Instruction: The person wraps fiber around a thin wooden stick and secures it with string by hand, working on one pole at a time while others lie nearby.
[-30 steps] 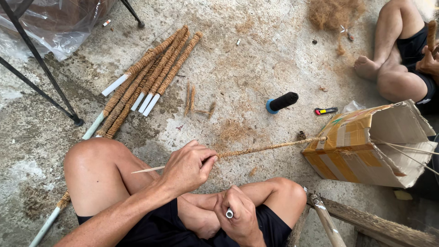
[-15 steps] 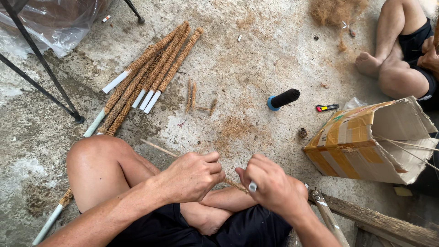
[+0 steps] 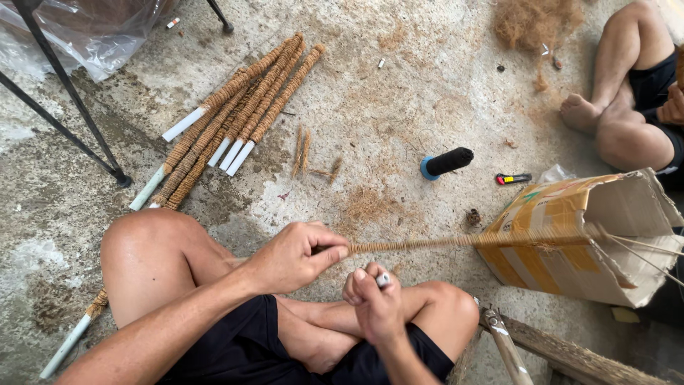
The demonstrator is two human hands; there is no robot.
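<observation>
While left hand (image 3: pixel 296 255) pinches fibre stick (image 3: pixel 470 241), right hand (image 3: pixel 372 299) stays fisted.

Seated cross-legged, the person pinches with the left hand (image 3: pixel 296 255) while the right hand (image 3: pixel 374 299) curls closed below.

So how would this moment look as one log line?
left hand: pinching thin fibre-wrapped stick | right hand: fisted beneath it, small white-tipped object | stick's far end: at cardboard box | floor: wrapped poles, black spool

Single head-worn view, looking steeply down, close over lap and concrete floor (image 3: pixel 399 93)
</observation>
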